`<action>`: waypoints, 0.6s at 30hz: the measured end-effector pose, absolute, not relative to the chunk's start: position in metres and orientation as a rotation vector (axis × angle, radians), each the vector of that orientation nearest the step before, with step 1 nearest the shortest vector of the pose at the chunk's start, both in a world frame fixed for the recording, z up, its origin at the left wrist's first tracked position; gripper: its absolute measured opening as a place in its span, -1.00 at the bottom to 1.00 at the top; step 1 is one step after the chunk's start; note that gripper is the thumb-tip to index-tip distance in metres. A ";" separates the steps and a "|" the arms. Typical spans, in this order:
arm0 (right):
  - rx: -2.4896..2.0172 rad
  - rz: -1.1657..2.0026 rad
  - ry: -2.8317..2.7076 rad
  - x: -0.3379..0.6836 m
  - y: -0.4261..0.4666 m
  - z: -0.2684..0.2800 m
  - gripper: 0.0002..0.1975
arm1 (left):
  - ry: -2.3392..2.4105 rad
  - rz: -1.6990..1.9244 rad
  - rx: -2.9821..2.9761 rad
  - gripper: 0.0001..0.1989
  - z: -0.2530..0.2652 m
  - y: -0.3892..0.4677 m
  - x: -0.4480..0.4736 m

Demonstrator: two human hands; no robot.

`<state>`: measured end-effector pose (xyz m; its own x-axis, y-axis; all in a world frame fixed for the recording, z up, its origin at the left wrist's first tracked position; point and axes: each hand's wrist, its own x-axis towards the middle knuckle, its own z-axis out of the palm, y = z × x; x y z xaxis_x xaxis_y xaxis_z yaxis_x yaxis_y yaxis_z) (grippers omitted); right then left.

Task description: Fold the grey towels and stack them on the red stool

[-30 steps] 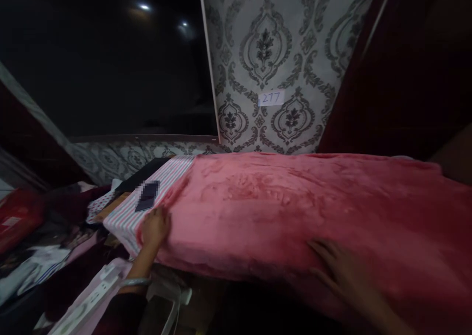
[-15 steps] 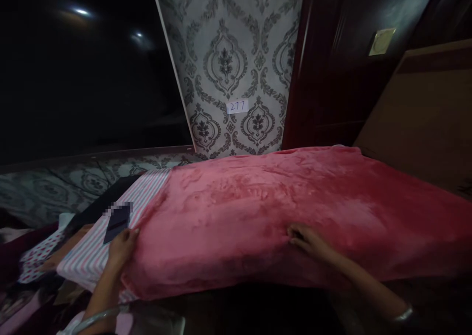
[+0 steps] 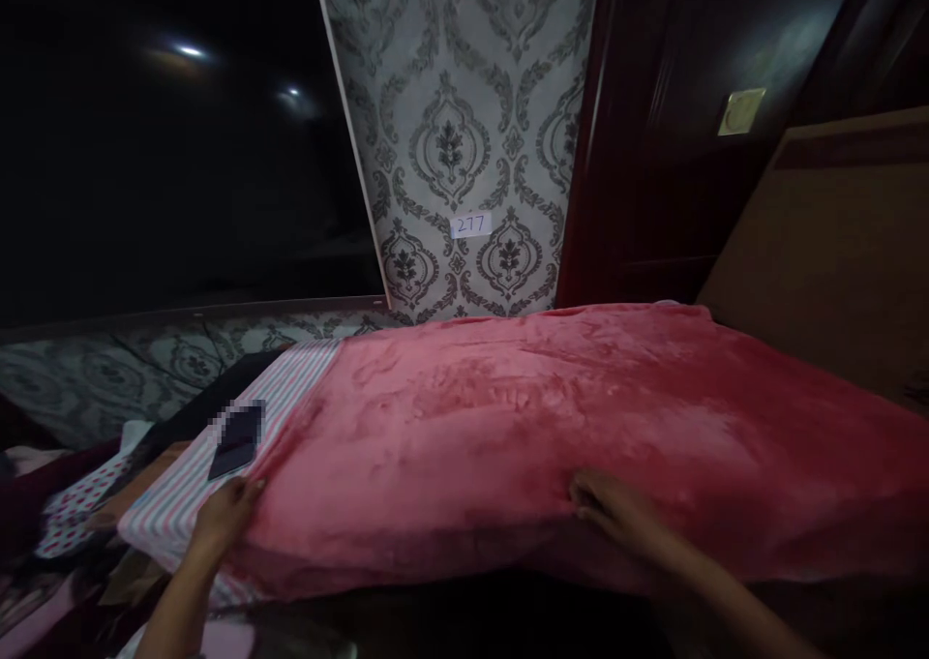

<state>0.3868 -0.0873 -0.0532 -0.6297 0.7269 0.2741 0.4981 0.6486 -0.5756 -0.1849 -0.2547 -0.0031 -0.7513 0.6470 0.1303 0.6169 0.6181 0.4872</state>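
Note:
A plush pink-red blanket lies spread over a long flat surface, its front side hanging down over the near edge. My left hand is closed on the blanket's left border, close to the near corner. Just above that hand, a dark phone rests on a striped cloth that shows past the blanket's left side. Farther right, my right hand has its fingers curled in a pinch on the blanket near the front edge. Its fingertips are partly hidden.
Behind the blanket is a patterned wall with a "277" paper label. A large dark screen hangs at left. A brown board leans at right by a dark red door. Piled clothes lie at lower left.
My left hand has slid a little toward me along the blanket's left border. My right hand has also come slightly nearer, still at the blanket's front. The view has tilted up slightly.

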 end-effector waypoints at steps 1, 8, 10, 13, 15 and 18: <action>-0.966 0.623 -2.390 0.387 -0.089 -0.054 -0.92 | 2.778 0.781 1.073 -0.79 -0.006 -0.257 -0.185; -1.000 0.632 -2.439 0.390 -0.085 -0.072 -0.92 | 2.795 0.678 1.020 -0.76 -0.009 -0.255 -0.179; -1.013 0.637 -2.458 0.389 -0.083 -0.072 -0.91 | 2.781 0.707 1.009 -0.75 -0.005 -0.246 -0.176; -1.023 0.670 -2.489 0.388 -0.081 -0.067 -0.91 | 2.799 0.723 1.025 -0.74 0.002 -0.225 -0.171; -1.034 0.729 -2.517 0.389 -0.078 -0.065 -0.91 | 2.824 0.707 1.047 -0.68 0.007 -0.206 -0.167; -1.099 0.747 -2.504 0.391 -0.072 -0.072 -0.90 | 2.844 0.632 1.096 -0.61 0.015 -0.176 -0.162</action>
<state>0.3909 -0.0725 -0.0721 -0.6597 0.7486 0.0669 0.5896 0.5707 -0.5716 -0.1619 -0.1757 0.0145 -0.7517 0.6492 0.1163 0.6373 0.6696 0.3815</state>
